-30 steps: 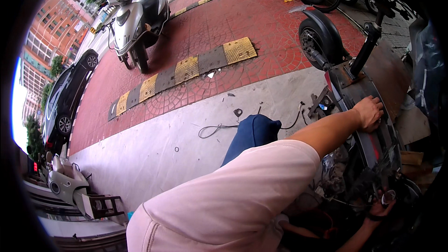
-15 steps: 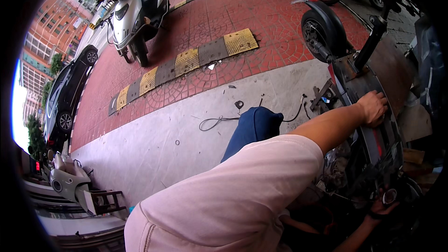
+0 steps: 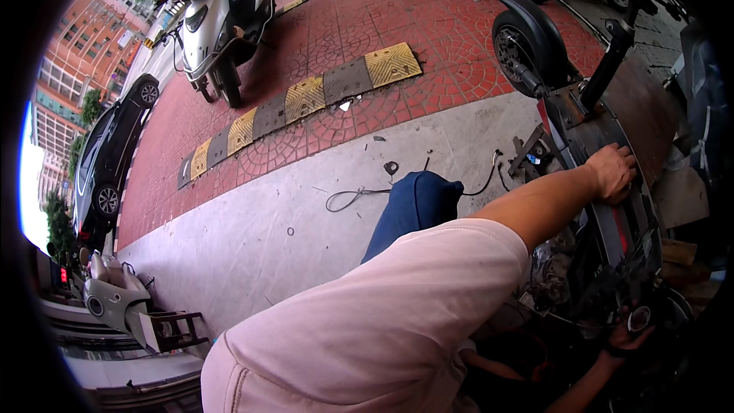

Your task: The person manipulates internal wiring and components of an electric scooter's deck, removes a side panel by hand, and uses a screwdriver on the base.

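My left arm in a pale pink sleeve reaches across to the right. My left hand (image 3: pixel 614 173) lies closed over the long dark deck (image 3: pixel 616 223) of a partly stripped scooter, its fingers curled at the deck's edge. Beyond it are the scooter's black wheel and fender (image 3: pixel 527 53) and a dark upright post (image 3: pixel 609 69). In shadow at the lower right, my right hand (image 3: pixel 628 334), with a dark band at the wrist, is closed about a round part with a pale rim (image 3: pixel 640 319). Its fingers show only in part. Dark parts and cables surround it.
A loop of cable (image 3: pixel 348 199), a black ring-shaped piece (image 3: pixel 391 168) and small scraps lie on the grey floor. A yellow and black speed bump (image 3: pixel 306 98) crosses the red paving. A silver scooter (image 3: pixel 222 27) stands beyond; a black car (image 3: pixel 115 157) is at left.
The view has shifted very slightly. Both hands keep their places on the scooter parts.
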Tool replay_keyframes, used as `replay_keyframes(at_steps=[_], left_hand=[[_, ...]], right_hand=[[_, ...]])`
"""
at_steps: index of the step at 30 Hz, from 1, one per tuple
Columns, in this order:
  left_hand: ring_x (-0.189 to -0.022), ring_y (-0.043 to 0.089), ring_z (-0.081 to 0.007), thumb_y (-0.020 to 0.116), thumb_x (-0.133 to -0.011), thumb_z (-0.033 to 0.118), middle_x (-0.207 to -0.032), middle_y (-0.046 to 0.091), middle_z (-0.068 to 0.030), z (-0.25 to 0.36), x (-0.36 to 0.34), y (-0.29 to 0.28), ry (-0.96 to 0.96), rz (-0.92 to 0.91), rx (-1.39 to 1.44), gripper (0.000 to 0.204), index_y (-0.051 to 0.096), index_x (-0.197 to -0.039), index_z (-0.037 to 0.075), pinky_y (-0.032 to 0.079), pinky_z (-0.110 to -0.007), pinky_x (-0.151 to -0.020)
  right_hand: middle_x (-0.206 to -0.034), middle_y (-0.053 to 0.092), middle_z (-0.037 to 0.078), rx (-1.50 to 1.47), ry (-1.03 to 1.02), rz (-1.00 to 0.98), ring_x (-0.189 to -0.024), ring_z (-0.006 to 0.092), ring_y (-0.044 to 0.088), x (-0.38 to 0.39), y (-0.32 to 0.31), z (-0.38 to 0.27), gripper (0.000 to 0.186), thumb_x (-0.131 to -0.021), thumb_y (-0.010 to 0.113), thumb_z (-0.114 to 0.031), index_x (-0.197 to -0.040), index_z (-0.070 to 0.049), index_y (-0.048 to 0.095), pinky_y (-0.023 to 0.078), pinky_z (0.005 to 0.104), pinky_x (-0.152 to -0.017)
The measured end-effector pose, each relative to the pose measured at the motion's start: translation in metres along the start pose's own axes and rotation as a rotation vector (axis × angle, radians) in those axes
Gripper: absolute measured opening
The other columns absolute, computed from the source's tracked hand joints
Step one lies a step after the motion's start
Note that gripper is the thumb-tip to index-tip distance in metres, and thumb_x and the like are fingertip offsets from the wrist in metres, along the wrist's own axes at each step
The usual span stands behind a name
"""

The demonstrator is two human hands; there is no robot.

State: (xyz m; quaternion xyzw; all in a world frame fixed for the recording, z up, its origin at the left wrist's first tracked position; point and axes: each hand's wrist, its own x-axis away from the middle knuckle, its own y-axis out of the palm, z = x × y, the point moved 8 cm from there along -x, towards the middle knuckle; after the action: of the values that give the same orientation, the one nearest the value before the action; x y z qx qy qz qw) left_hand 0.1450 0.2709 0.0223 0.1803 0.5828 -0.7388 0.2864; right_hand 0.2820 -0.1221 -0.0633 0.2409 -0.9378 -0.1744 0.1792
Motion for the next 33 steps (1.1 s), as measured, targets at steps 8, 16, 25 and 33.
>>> replay_keyframes(at_steps=[8,16,25,33], left_hand=[[-0.115,0.060,-0.0282,0.070,-0.081,0.038,-0.112,0.068,-0.0096,0.002,-0.002,-0.001,-0.004,-0.049,-0.016,0.037,0.075,-0.102,0.009,0.047,-0.042,-0.100],[-0.116,0.060,-0.0284,0.069,-0.081,0.038,-0.114,0.069,-0.0101,0.000,-0.001,0.000,-0.015,-0.053,0.000,0.038,0.075,-0.104,0.008,0.047,-0.042,-0.100],[-0.117,0.060,-0.0285,0.069,-0.082,0.039,-0.116,0.068,-0.0106,0.000,-0.001,-0.002,-0.017,-0.080,-0.018,0.039,0.075,-0.105,0.008,0.046,-0.042,-0.101],[-0.116,0.060,-0.0289,0.068,-0.082,0.038,-0.113,0.069,-0.0107,0.002,0.000,-0.004,-0.011,-0.061,-0.018,0.038,0.076,-0.105,0.008,0.047,-0.042,-0.100]], right_hand=[[-0.145,0.059,0.015,-0.058,0.020,-0.064,-0.115,0.0266,0.065,-0.006,-0.011,0.000,0.064,-0.109,0.038,-0.056,-0.148,-0.006,0.048,0.054,0.0430,-0.100],[-0.143,0.060,0.016,-0.025,-0.025,-0.089,-0.108,0.0277,0.068,-0.003,0.000,-0.001,0.063,-0.109,0.038,-0.056,-0.144,-0.006,0.053,0.060,0.0402,-0.087],[-0.145,0.058,0.017,-0.030,-0.025,-0.041,-0.110,0.0283,0.067,0.001,0.006,-0.001,0.064,-0.110,0.035,-0.056,-0.145,-0.005,0.051,0.060,0.0423,-0.091],[-0.146,0.057,0.019,-0.023,-0.040,-0.142,-0.113,0.0290,0.067,-0.006,-0.006,-0.002,0.066,-0.110,0.035,-0.057,-0.147,-0.004,0.049,0.059,0.0423,-0.091]])
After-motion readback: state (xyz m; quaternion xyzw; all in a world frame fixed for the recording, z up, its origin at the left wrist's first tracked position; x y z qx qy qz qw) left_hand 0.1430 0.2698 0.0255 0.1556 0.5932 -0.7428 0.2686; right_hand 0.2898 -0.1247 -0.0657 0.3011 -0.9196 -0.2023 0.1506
